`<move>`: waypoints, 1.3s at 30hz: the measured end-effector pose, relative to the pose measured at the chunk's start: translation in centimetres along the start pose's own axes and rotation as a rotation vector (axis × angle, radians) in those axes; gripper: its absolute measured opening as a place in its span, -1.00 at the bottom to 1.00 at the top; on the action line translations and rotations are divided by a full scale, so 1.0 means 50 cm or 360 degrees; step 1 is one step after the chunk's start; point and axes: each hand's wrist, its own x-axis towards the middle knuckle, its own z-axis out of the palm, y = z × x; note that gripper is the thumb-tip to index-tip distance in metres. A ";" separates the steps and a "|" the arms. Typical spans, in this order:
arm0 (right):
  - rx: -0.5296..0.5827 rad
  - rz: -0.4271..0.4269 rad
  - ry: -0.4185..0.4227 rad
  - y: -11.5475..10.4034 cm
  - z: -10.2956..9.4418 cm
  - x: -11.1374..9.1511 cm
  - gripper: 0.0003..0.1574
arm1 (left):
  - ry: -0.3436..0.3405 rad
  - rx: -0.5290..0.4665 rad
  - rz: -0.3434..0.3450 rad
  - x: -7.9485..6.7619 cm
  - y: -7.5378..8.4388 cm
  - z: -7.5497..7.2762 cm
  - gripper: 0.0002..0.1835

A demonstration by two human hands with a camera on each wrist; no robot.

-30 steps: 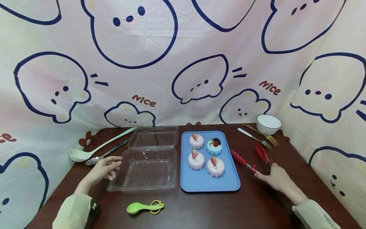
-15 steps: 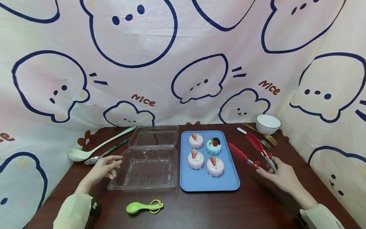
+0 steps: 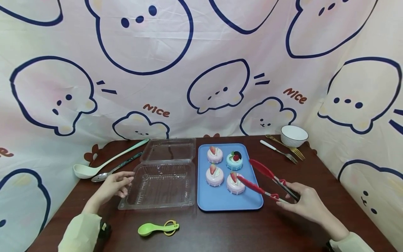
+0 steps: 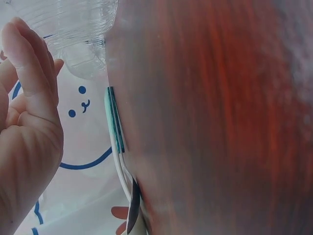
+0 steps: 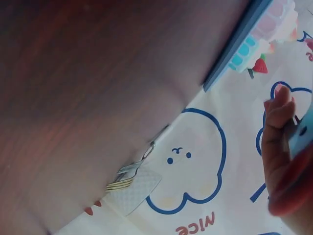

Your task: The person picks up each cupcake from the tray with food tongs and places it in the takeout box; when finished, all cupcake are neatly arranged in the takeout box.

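My right hand (image 3: pixel 306 203) holds red-tipped metal tongs (image 3: pixel 252 186), their arms spread apart. One red tip overlaps the nearest right pink cake (image 3: pixel 234 188) in the head view; the other lies over the right edge of the blue tray (image 3: pixel 220 203). Several small cakes stand on that tray, most of them pink with a strawberry slice, plus a light blue cake (image 3: pixel 234 163) topped with a berry and a dark biscuit. At the left, my left hand (image 3: pixel 114 187) hovers by the left side of a clear plastic container (image 3: pixel 157 207), fingers loosely bent around nothing. The container's lid (image 3: pixel 170 151) lies folded back.
A pale green ladle (image 3: pixel 88 170) and a metal spoon (image 3: pixel 102 176) lie at the left. Green measuring spoons (image 3: pixel 154 228) are in front. Back right are a white bowl (image 3: pixel 294 136), a white-handled fork (image 3: pixel 277 150) and a gold fork (image 3: pixel 296 152).
The tongs have lifted from the table right of the tray and swung left, their tips now over the tray's right side. My left hand stays in place.
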 end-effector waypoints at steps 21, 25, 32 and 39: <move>0.0082 0.0149 -0.0441 -0.012 0.030 -0.006 -0.16 | 0.0011 0.0005 0.0010 0.000 0.001 0.004 -0.43; 0.0064 0.0160 -0.0450 -0.014 0.030 -0.002 -0.15 | 0.0041 0.0032 0.0006 -0.002 0.003 0.003 -0.45; 0.0053 0.0164 -0.0471 -0.015 0.031 -0.003 -0.14 | -0.0004 0.0008 -0.0010 -0.006 0.005 0.001 -0.44; 0.0053 0.0149 -0.0456 -0.020 0.031 -0.003 -0.18 | 0.0003 -0.0022 0.0051 -0.006 0.000 0.004 -0.42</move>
